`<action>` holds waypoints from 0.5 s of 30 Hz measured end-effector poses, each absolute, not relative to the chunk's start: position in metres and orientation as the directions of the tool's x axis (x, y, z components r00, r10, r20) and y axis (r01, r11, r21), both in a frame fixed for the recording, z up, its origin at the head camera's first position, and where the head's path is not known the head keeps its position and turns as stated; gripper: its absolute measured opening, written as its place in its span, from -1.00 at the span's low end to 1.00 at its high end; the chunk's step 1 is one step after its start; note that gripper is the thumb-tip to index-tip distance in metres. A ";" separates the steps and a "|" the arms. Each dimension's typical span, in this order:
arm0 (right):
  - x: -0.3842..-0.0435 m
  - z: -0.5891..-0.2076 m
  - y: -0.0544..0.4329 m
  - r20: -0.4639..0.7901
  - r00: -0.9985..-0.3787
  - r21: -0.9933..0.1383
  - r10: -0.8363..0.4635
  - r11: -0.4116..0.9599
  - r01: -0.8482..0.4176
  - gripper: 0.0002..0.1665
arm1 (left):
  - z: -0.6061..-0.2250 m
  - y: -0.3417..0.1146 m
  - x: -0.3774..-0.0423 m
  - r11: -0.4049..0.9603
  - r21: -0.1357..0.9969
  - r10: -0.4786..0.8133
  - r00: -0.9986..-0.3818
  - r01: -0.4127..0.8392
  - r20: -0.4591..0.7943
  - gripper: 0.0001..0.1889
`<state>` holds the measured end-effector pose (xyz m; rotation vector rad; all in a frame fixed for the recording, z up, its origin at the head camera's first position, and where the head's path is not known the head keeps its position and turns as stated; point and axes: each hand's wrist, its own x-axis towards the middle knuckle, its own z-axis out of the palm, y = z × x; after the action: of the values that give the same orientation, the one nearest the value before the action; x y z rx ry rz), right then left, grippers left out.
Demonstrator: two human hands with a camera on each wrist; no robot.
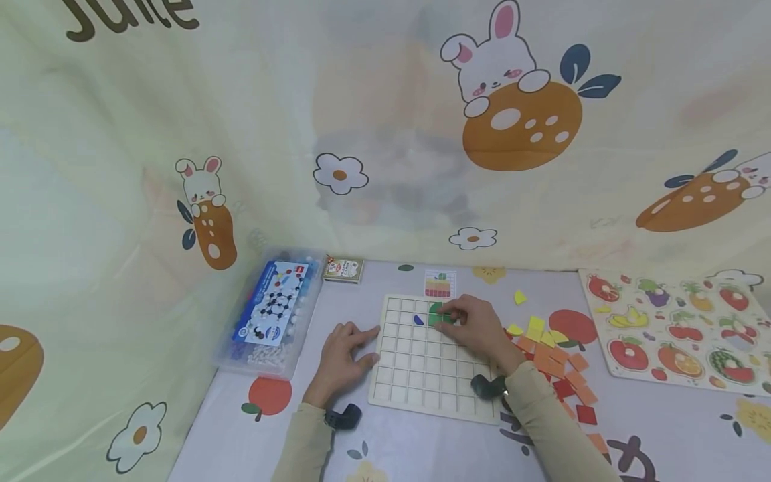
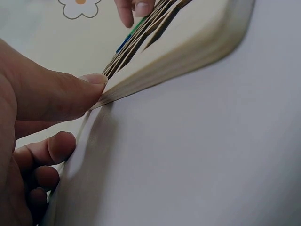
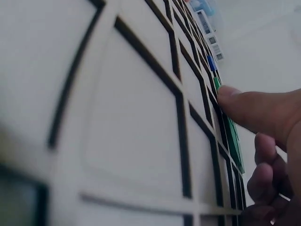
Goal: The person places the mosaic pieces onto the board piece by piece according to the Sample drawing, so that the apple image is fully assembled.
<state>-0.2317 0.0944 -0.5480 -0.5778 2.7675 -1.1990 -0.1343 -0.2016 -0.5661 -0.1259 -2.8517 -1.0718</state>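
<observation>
A pale wooden grid board (image 1: 415, 365) lies on the table between the hands. My left hand (image 1: 345, 355) rests at its left edge; thumb and index finger touch the rim at separate spots, and in the left wrist view the other fingers are loosely bent. At the board's top right, my right hand (image 1: 476, 326) pinches a green tile (image 1: 435, 318) between thumb and fingers. More green shows under the fingertips, partly hidden. A small blue rounded piece (image 1: 419, 320) sits in a cell to the left of the green.
Orange tiles (image 1: 549, 361), red tiles (image 1: 585, 414) and yellow tiles (image 1: 535, 327) lie loose beside the right forearm. A printed pattern card (image 1: 440, 283) lies behind the board. At left stands a clear plastic box (image 1: 271, 314), with a small card box (image 1: 343, 270) nearby; a fruit puzzle board (image 1: 656, 365) lies right.
</observation>
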 end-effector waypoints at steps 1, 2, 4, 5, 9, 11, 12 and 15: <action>-0.232 -0.549 0.096 0.089 -0.929 -0.720 -0.359 0.621 -0.309 -0.71 | -0.566 -0.201 -0.134 0.750 0.652 0.044 -0.992 0.109 0.115 -0.45; -0.233 -0.549 0.099 0.095 -0.932 -0.722 -0.350 0.620 -0.307 -0.70 | -0.566 -0.201 -0.134 0.751 0.652 0.043 -0.993 0.107 0.114 -0.45; -0.235 -0.548 0.106 0.091 -0.941 -0.721 -0.325 0.630 -0.288 -0.71 | -0.567 -0.201 -0.135 0.752 0.651 0.043 -0.993 0.107 0.113 -0.45; -0.236 -0.546 0.111 0.079 -0.947 -0.716 -0.310 0.643 -0.271 -0.72 | -0.567 -0.200 -0.135 0.752 0.651 0.044 -0.992 0.109 0.115 -0.45; -0.239 -0.532 0.138 0.018 -0.968 -0.688 -0.251 0.699 -0.194 -0.66 | -0.567 -0.200 -0.135 0.753 0.648 0.046 -0.992 0.113 0.120 -0.45; -0.241 -0.524 0.155 -0.014 -0.977 -0.682 -0.211 0.717 -0.145 -0.59 | -0.567 -0.200 -0.135 0.754 0.647 0.045 -0.991 0.116 0.125 -0.45; -0.242 -0.522 0.163 -0.021 -0.982 -0.675 -0.190 0.727 -0.126 -0.54 | -0.567 -0.200 -0.135 0.756 0.644 0.045 -0.991 0.116 0.126 -0.45; -0.247 -0.517 0.186 -0.057 -0.989 -0.646 -0.134 0.760 -0.066 -0.39 | -0.566 -0.200 -0.134 0.756 0.646 0.039 -0.992 0.105 0.116 -0.45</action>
<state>-0.2469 0.1864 -0.5174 -0.1621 2.8531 -1.0418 -0.1336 -0.2005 -0.5660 -0.1173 -2.8539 -1.0584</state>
